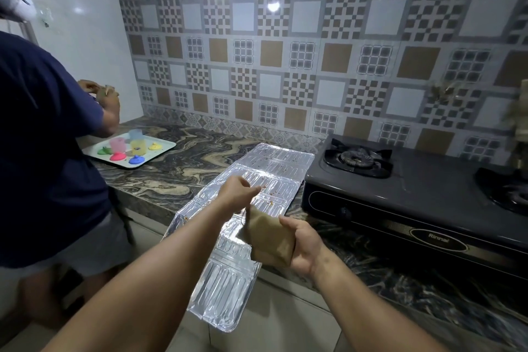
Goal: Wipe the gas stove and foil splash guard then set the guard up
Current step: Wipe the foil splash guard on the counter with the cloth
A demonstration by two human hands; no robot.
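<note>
The silver foil splash guard (267, 168) lies flat on the marble counter, its near end hanging past the counter's front edge, with brown crumbs on its middle panels. A folded tan cloth (270, 240) hovers over the guard. My right hand (303, 246) grips the cloth's lower right end. My left hand (238, 194) pinches its upper corner, fingers curled, above the guard's middle. The dark grey two-burner gas stove (423, 188) stands just right of the guard.
A person in a dark blue shirt (43, 137) stands at the left, hands busy over a white tray (163, 151) with coloured cups and lids. The patterned tile wall (285, 66) backs the marble counter (177, 163). Something blurred (517, 120) shows at the right edge.
</note>
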